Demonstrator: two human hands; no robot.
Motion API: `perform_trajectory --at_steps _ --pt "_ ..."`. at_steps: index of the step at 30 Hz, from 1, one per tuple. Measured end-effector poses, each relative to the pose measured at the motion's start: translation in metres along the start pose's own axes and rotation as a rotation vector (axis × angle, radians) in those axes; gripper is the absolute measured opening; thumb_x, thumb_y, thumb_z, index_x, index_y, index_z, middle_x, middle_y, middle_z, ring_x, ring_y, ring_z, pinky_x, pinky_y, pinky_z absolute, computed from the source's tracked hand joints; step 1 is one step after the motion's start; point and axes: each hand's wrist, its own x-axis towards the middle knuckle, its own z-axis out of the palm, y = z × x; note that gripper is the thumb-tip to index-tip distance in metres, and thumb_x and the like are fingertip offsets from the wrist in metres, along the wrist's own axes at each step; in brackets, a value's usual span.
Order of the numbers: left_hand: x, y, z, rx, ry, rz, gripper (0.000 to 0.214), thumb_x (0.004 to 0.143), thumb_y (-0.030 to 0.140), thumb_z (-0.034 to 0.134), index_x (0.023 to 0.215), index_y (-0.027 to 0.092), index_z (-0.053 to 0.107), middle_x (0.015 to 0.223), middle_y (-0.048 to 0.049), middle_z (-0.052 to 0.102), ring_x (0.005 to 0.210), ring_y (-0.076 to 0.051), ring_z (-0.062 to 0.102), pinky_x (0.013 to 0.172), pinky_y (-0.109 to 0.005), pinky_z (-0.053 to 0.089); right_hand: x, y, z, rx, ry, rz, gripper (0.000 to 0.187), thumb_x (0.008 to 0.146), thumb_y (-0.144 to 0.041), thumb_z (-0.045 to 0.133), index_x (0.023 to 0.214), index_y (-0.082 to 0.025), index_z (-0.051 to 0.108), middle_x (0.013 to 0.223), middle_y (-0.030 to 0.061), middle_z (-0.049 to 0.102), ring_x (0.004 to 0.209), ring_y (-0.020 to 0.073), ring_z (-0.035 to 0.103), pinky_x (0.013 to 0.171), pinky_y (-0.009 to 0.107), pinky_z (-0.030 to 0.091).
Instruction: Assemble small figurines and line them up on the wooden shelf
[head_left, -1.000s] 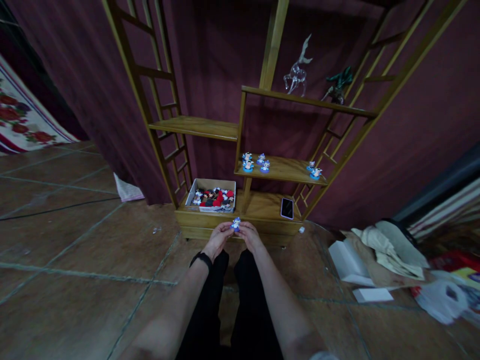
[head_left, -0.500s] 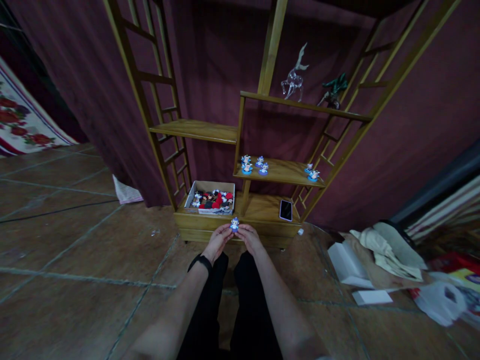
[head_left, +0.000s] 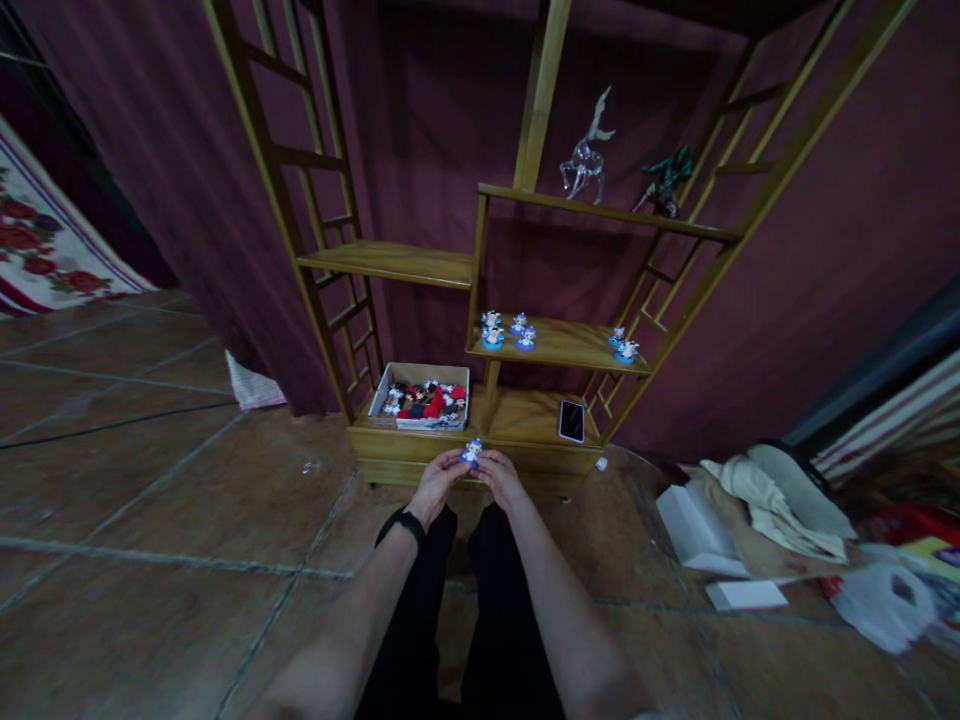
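Our left hand [head_left: 437, 482], right hand [head_left: 501, 475] pinch purple-white figurine [head_left: 472, 452] near base; box [head_left: 433, 424] at 11 o'clock. We should squeeze lightly, keep base level.

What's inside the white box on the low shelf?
Small toy figures with red, black and white parts lie jumbled in the white box. Anything beneath the top ones is covered, so I can't tell.

Near the frame's centre, a small purple-white figurine [head_left: 472, 453] is between bare left hand [head_left: 439, 483] and right hand [head_left: 498, 474]. Behind, an open rectangular cardboard box [head_left: 431, 424] stands left of a flat black phone [head_left: 571, 421].
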Motion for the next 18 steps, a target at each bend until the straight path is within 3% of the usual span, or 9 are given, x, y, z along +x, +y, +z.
perform_trajectory --at_steps 18 --pt "0.0036 -0.0026 0.0003 0.034 0.048 -0.01 0.042 0.048 0.017 0.08 0.087 0.013 0.064 0.082 -0.0064 0.068 0.077 -0.015 0.061 0.078 -0.03 0.043 0.0024 -0.0016 0.0061 -0.042 0.01 0.063 0.026 0.051 -0.031 0.074 0.069 -0.017 0.061 0.07 0.0009 0.067 0.066 0.0128 0.062 0.072 0.03 0.049"
